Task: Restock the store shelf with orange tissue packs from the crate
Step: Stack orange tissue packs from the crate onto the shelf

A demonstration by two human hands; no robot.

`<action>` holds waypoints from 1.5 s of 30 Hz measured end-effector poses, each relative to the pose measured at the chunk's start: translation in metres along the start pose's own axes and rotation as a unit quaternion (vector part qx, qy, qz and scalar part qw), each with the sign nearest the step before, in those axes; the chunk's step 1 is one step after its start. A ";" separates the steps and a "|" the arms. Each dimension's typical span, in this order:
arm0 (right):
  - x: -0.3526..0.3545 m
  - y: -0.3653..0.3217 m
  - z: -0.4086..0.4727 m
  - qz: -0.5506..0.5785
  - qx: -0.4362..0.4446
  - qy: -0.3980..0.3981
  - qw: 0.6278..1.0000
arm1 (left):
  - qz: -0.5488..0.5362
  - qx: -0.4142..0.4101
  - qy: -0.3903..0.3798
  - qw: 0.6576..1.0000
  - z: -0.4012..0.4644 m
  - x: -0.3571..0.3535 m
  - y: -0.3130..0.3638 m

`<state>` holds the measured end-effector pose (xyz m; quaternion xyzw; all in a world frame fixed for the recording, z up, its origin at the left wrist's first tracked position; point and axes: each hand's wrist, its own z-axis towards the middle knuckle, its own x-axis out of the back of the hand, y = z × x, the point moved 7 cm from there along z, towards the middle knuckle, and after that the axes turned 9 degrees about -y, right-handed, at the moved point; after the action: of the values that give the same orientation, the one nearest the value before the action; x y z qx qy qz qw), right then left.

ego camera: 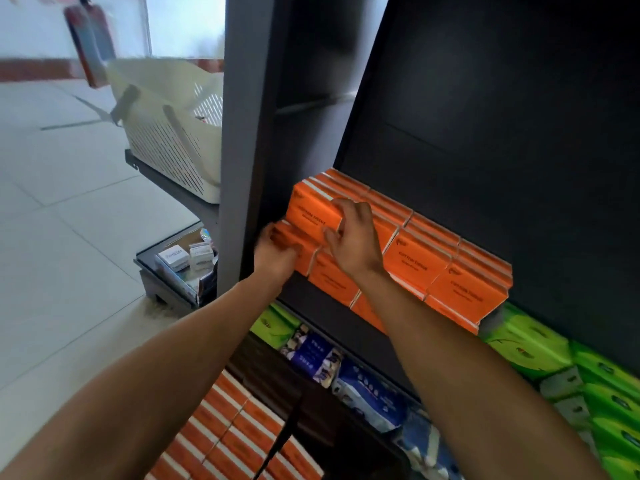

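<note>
Several orange tissue packs (440,268) stand stacked in two layers on the dark shelf (322,310). My right hand (353,237) grips the upper leftmost orange pack (311,211) at its right end, fingers curled over its top edge. My left hand (277,254) holds the lower leftmost orange pack (304,254) at the stack's left end, fingers curled on its face. More orange packs (228,431) lie packed in the crate at the bottom of the view, below my arms.
A grey upright shelf post (239,150) stands just left of the stack. Green tissue packs (554,351) and blue packs (367,393) fill the shelf below. A cream basket (166,133) and a low tray of small boxes (183,261) sit on the tiled floor to the left.
</note>
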<state>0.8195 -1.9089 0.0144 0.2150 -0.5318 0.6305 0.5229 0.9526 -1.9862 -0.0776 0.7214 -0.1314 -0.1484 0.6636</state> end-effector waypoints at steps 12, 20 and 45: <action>-0.022 0.014 0.026 -0.217 -0.007 0.025 0.976 | 0.124 0.024 -0.177 0.976 0.044 -0.014 -0.029; -0.018 0.014 0.034 -0.291 -0.036 0.024 0.956 | 0.100 0.006 -0.183 0.978 0.038 -0.014 -0.023; -0.018 0.009 0.008 -0.130 -0.039 0.030 0.990 | 0.072 -0.022 -0.153 0.985 0.050 -0.015 0.010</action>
<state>0.8161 -1.9226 -0.0016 0.2426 -0.5075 0.5420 0.6244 0.9190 -2.0271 -0.0704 0.6639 -0.2796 -0.2117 0.6605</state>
